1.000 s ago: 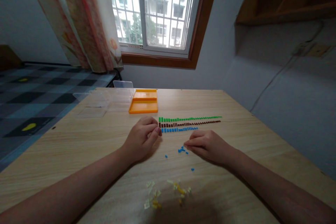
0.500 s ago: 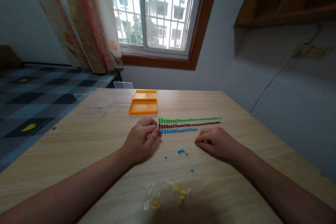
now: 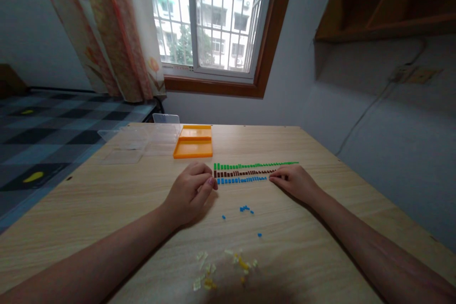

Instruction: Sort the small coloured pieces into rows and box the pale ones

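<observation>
Three rows of tiny pieces lie side by side on the wooden table (image 3: pixel 107 199): a green row (image 3: pixel 254 166), a brown row (image 3: pixel 242 173) and a shorter blue row (image 3: pixel 242 180). My left hand (image 3: pixel 190 192) rests curled at the left ends of the rows, fingertips pressed against the start of the blue row. My right hand (image 3: pixel 294 181) has its fingers pinched together at the right end of the blue row; what they hold is too small to see. Loose blue pieces (image 3: pixel 245 209) lie between my hands.
An orange tray (image 3: pixel 193 141) and clear plastic lids (image 3: pixel 138 140) sit at the far left of the table. A scatter of yellow and clear pieces (image 3: pixel 224 266) lies near the front edge. A window and curtain stand behind; the wall runs along the right.
My right hand moved away from the loose blue pieces, up and right to the end of the blue row. My left hand stayed put.
</observation>
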